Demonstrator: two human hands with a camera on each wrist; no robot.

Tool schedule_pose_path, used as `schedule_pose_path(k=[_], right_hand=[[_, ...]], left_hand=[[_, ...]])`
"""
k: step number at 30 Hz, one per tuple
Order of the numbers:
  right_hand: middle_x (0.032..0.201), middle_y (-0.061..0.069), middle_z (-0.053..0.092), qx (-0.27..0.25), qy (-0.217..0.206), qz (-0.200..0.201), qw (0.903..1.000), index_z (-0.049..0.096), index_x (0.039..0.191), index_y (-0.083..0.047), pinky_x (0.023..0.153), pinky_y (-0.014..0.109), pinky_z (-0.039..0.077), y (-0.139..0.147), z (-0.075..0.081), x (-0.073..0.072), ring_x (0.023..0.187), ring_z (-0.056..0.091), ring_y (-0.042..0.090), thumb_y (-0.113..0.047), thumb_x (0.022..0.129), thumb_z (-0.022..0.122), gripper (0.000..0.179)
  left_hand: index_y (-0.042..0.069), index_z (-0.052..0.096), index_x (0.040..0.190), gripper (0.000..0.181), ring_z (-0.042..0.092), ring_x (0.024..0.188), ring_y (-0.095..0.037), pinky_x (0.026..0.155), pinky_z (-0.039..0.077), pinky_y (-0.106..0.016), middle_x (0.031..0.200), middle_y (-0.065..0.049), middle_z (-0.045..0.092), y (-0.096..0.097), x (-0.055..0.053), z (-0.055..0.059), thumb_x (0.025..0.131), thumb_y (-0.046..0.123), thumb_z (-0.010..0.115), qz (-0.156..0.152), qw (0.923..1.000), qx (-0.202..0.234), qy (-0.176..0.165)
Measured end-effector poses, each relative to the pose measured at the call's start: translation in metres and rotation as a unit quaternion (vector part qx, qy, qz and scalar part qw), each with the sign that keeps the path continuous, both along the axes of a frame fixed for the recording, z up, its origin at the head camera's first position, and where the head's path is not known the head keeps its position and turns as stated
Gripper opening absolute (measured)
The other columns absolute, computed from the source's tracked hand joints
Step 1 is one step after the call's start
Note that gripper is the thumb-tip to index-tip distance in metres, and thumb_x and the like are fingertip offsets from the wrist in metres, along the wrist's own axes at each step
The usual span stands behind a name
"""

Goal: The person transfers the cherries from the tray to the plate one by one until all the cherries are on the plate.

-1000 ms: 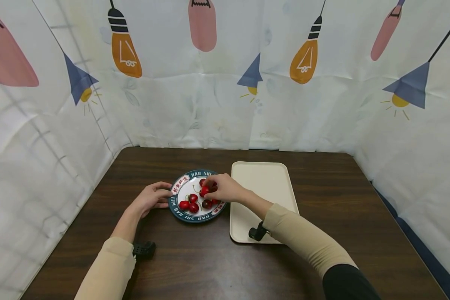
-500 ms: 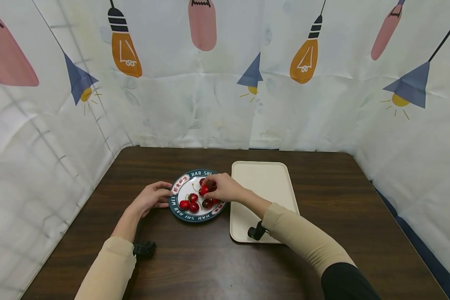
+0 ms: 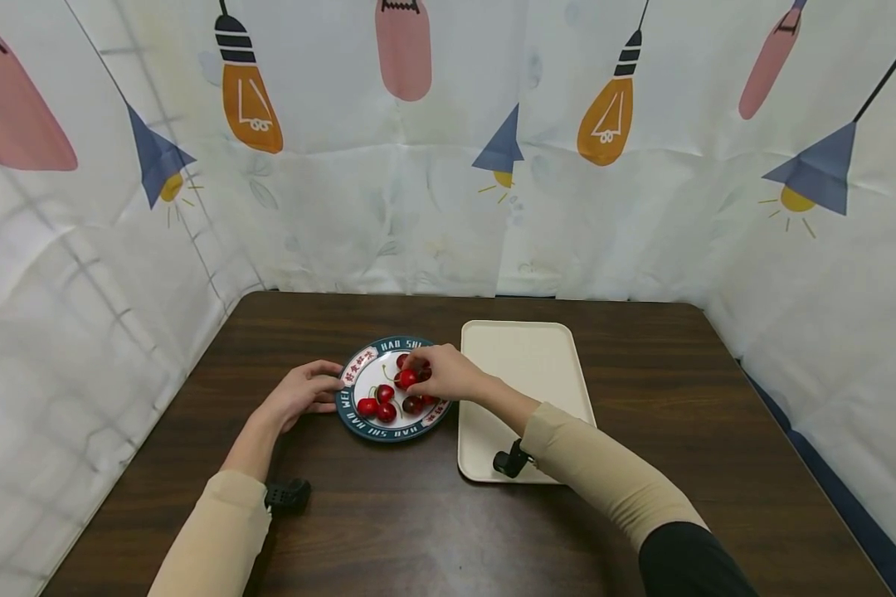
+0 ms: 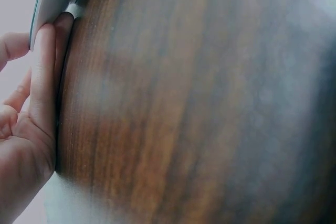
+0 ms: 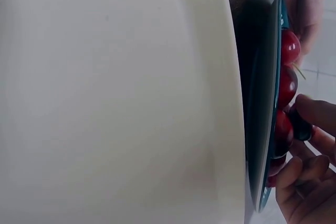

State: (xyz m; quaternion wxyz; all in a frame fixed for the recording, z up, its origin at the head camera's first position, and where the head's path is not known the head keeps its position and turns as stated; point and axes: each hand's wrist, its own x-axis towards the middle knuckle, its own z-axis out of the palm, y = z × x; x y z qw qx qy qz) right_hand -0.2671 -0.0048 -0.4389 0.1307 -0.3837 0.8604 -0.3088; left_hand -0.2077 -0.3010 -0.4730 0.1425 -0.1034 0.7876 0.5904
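A round plate with a blue lettered rim and white middle bears several red cherries, some with green stems. At its left edge my left hand holds the rim. In the left wrist view, fingers of that hand reach under the rim while another touches it from above. Over the plate's right part is my right hand, its fingertips down among the cherries. The right wrist view shows a dark cherry pinched between thumb and finger. That hand covers part of the fruit in the head view.
A cream rectangular tray lies just right of the plate, under the right forearm. Both stand on a dark brown wooden table. A patterned white curtain hangs behind and at both sides.
Both hands stay almost in place. A red cherry at the right fingertips has shifted very slightly, along with its stem.
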Motion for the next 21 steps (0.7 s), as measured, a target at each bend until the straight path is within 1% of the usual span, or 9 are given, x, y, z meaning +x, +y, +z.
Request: schedule_pose_path(k=[5,6,9,11,14,17,19,21], right_hand=[[0.115,0.002,0.071,0.002,0.003,0.006,1.0,0.071,0.118,-0.012,0.085,0.019,0.054,0.001,0.0,0.0,0.1,0.063,0.015,-0.02,0.091,0.08,0.03],[0.114,0.002,0.071,0.002,0.005,0.008,1.0,0.071,0.118,-0.011,0.085,0.019,0.054,0.002,0.001,0.0,0.099,0.063,0.015,-0.02,0.091,0.08,0.03],[0.114,0.003,0.071,-0.004,0.006,0.014,0.9999,0.07,0.119,-0.008,0.086,0.02,0.053,0.003,0.001,0.0,0.1,0.063,0.016,-0.021,0.091,0.08,0.033],[0.114,0.004,0.071,-0.009,0.005,0.017,0.9998,0.07,0.119,-0.007,0.086,0.021,0.054,0.003,0.001,0.0,0.101,0.064,0.016,-0.022,0.09,0.081,0.034],[0.114,0.004,0.072,-0.016,0.002,0.018,0.9997,0.07,0.12,-0.007,0.087,0.021,0.054,0.004,0.001,-0.002,0.102,0.065,0.016,-0.023,0.09,0.081,0.036],[0.114,0.002,0.071,-0.012,0.008,0.016,0.9998,0.07,0.119,-0.009,0.088,0.02,0.054,0.006,0.001,-0.004,0.103,0.065,0.015,-0.025,0.09,0.081,0.035],[0.114,0.002,0.072,-0.012,0.011,0.015,0.9998,0.07,0.119,-0.01,0.089,0.022,0.053,0.008,0.002,-0.004,0.104,0.064,0.016,-0.025,0.09,0.081,0.035],[0.113,0.003,0.072,-0.014,0.014,0.014,0.9997,0.071,0.119,-0.009,0.09,0.025,0.053,0.01,0.003,-0.005,0.104,0.064,0.017,-0.025,0.091,0.08,0.034]], left_hand=[[0.0,0.048,0.144,0.051,0.067,0.095,-0.023,0.082,0.061,-0.031,0.127,-0.021,0.057,0.0,0.0,-0.001,0.102,0.023,0.065,0.001,1.0,0.0,0.0],[-0.001,0.047,0.144,0.052,0.067,0.095,-0.022,0.083,0.061,-0.032,0.126,-0.021,0.057,0.0,0.0,-0.001,0.102,0.023,0.064,-0.003,1.0,0.0,0.002],[0.0,0.049,0.143,0.05,0.067,0.094,-0.021,0.081,0.061,-0.032,0.123,-0.02,0.059,0.001,0.0,-0.001,0.101,0.022,0.065,0.003,1.0,0.004,0.002],[-0.002,0.048,0.144,0.051,0.067,0.094,-0.021,0.082,0.061,-0.032,0.123,-0.02,0.058,0.001,0.0,-0.002,0.102,0.022,0.064,-0.004,1.0,0.002,0.004],[-0.001,0.048,0.144,0.051,0.067,0.093,-0.021,0.081,0.061,-0.032,0.122,-0.02,0.059,0.001,-0.001,-0.002,0.101,0.022,0.065,0.002,1.0,0.0,0.003],[-0.002,0.047,0.145,0.052,0.067,0.092,-0.02,0.081,0.061,-0.032,0.122,-0.019,0.059,0.001,-0.001,-0.002,0.102,0.022,0.064,0.001,1.0,-0.002,0.004],[-0.001,0.047,0.145,0.052,0.067,0.091,-0.02,0.079,0.062,-0.032,0.122,-0.019,0.059,0.001,-0.001,-0.002,0.102,0.022,0.065,0.003,1.0,0.001,0.003],[-0.002,0.046,0.145,0.053,0.066,0.091,-0.02,0.079,0.062,-0.032,0.122,-0.019,0.059,0.002,0.0,-0.002,0.102,0.022,0.064,-0.001,1.0,0.002,0.005]])
